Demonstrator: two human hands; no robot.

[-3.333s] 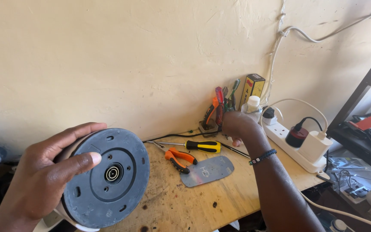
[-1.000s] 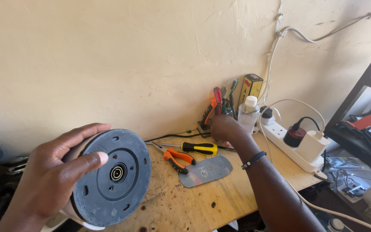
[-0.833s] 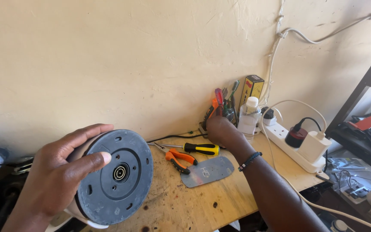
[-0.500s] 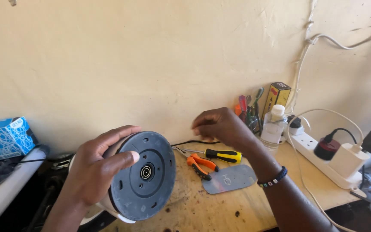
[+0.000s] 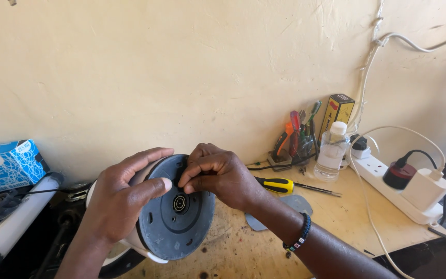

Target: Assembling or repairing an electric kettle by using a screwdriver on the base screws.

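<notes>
My left hand grips a white appliance turned on its side, so its round dark grey base with a ringed centre socket faces me. My right hand rests on the upper part of that base, fingertips pinched together against it; whether something small sits between them I cannot tell. Behind my right wrist a yellow-handled screwdriver lies on the wooden bench. A flat grey plate lies beside my forearm.
A cup of tools, a small yellow-and-black box and a clear bottle stand against the wall. A white power strip with plugs and cables is at the right. A blue tissue box and white tube lie left.
My right hand has left the tools by the wall and come back to the grey base, fingertips now on it. The view has swung left, and the pliers are now hidden.
</notes>
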